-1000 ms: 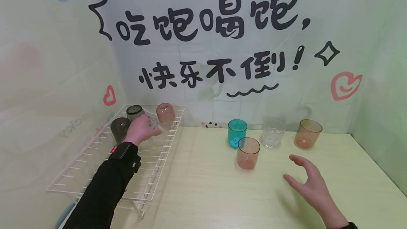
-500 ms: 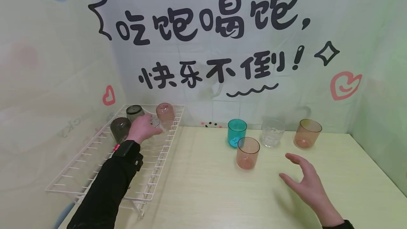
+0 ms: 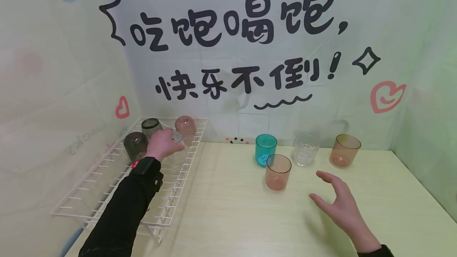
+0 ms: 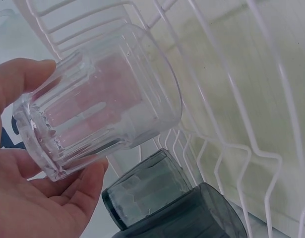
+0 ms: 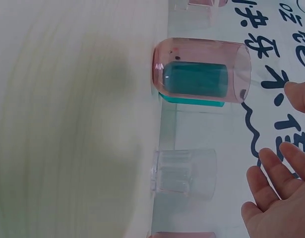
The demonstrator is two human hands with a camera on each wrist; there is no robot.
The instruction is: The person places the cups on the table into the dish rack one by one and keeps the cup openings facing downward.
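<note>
In the left wrist view, my left hand [image 4: 48, 198] holds a clear ribbed glass [image 4: 107, 94] by its thick base, thumb on one side and fingers on the other, mouth toward the white wire rack [image 3: 189, 169]. The head view shows this left hand [image 3: 162, 145] over the back of the rack, hiding part of the glass. Beside it stand two upturned dark grey glasses [image 3: 135, 146], with an upturned pink glass [image 3: 185, 127] behind. Above the table at the right, my right hand [image 3: 342, 205] is empty, thumb and fingers spread apart.
On the table stand a teal glass [image 3: 265, 150], a pink glass [image 3: 278, 173] in front of it, a clear glass [image 3: 306, 150] and an orange-pink glass [image 3: 345, 152], all mouth up. A printed cloth wall [image 3: 221, 118] closes the back.
My left hand has shifted slightly right over the rack, still holding the clear glass. The right hand has drifted a little left and up, staying empty.
</note>
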